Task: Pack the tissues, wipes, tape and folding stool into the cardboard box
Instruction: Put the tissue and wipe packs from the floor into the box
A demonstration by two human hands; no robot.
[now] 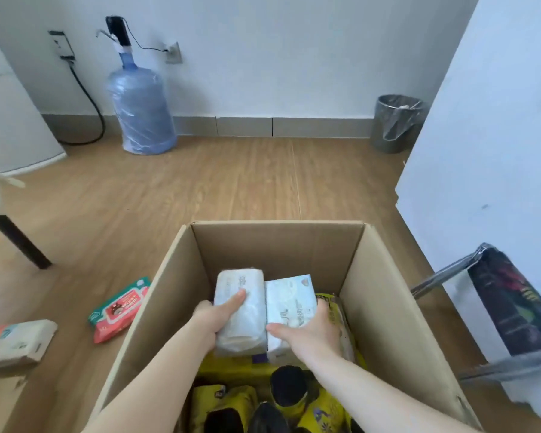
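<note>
An open cardboard box (384,307) stands on the wooden floor in front of me. Inside it, my left hand (214,315) grips a pale tissue pack (242,310), and my right hand (313,331) grips a white-blue tissue pack (289,303) right beside it. Both packs lie side by side over yellow packets (231,370) in the box. Left of the box on the floor lies a red-green wipes pack (119,309). Another tissue pack (14,343) lies at the far left. The folding stool (512,307), black with metal legs, leans against the wall on the right.
A blue water jug (142,110) with a pump stands by the back wall. A lined metal bin (395,123) sits at the back right. A dark table leg (16,239) slants at the left, and a white wall corner (481,151) juts in on the right.
</note>
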